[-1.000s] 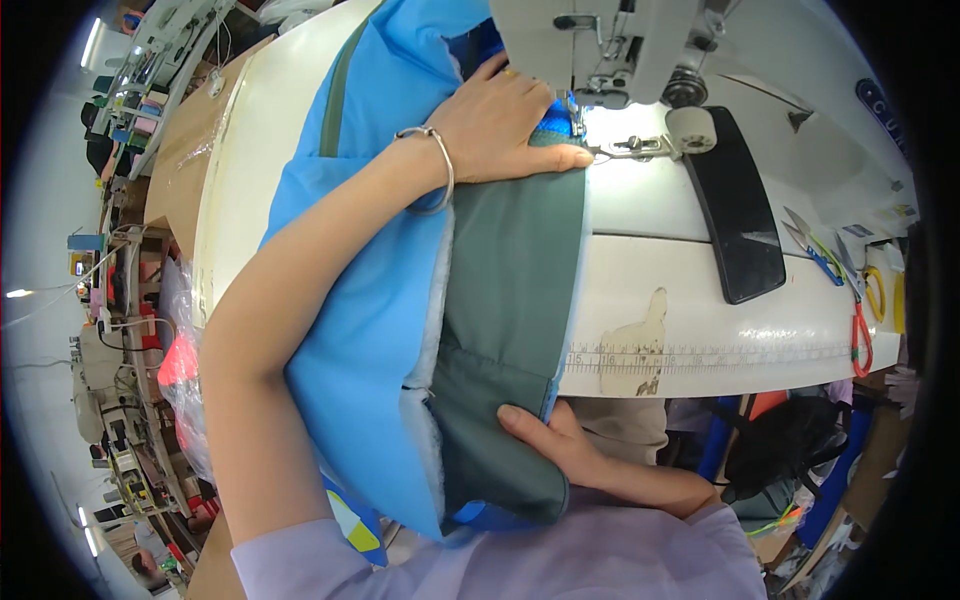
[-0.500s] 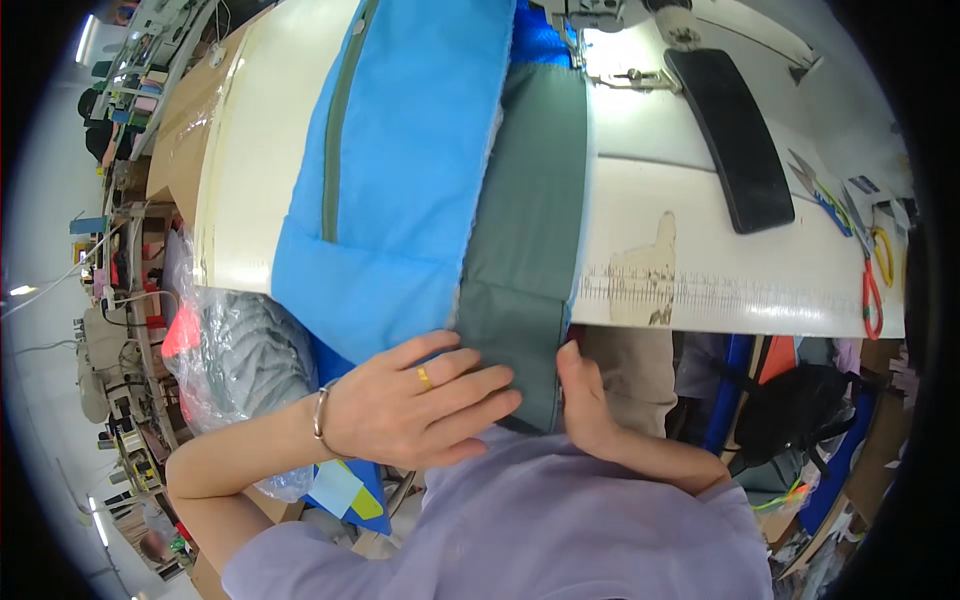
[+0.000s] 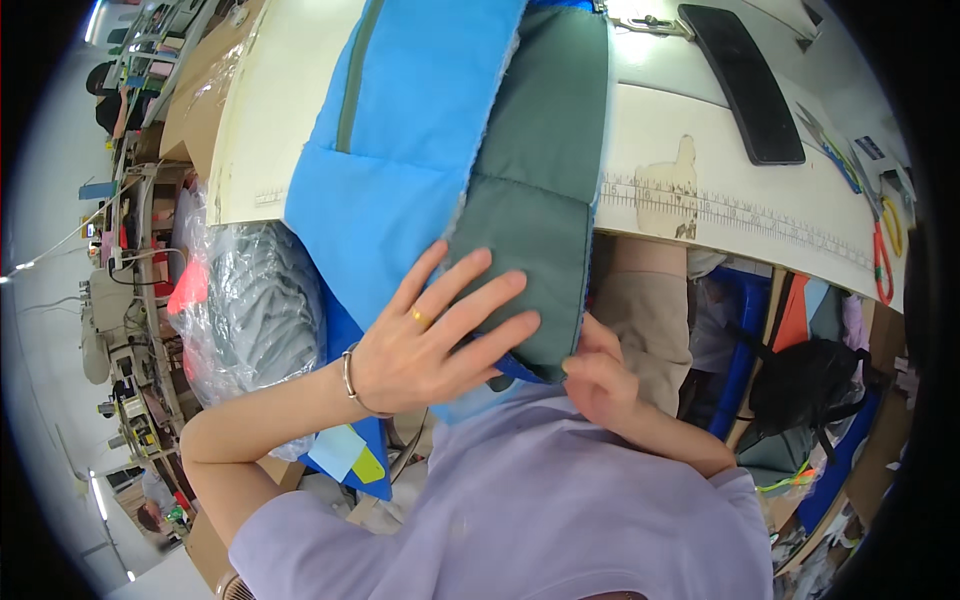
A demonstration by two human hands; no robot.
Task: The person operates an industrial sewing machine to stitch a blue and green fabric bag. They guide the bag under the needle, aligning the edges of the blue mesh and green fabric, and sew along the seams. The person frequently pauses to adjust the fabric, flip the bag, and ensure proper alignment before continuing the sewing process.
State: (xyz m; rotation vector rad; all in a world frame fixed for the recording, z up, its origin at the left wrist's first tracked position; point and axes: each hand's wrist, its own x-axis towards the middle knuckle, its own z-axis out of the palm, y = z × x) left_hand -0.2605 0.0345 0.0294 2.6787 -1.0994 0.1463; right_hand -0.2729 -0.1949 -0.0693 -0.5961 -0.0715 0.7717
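A bright blue fabric panel [image 3: 400, 200] with a grey-green zipper strip [image 3: 357, 75] lies over the table and hangs off its near edge. Along its right side runs a dark grey-green fabric strip [image 3: 540, 150] with a cross seam. My left hand [image 3: 430, 335], wearing a ring and a bracelet, is spread flat where the two fabrics meet, holding nothing. At the strip's lower right corner, my right hand [image 3: 602, 380] pinches the edge between thumb and bent fingers. Dark blue fabric shows under that end.
On the white table [image 3: 640, 130], a printed ruler scale runs near the front edge. A black curved pad [image 3: 745, 90] lies at the right, with red-handled scissors [image 3: 880, 255] beyond it. Left of the fabric is a clear plastic bag [image 3: 260, 310] of grey material; a black bag [image 3: 805, 395] sits lower right.
The view has shifted, so the table and machine parts sit higher in the picture. My left fingers have spread wider. My right hand has gone from resting along the strip's edge to pinching its corner.
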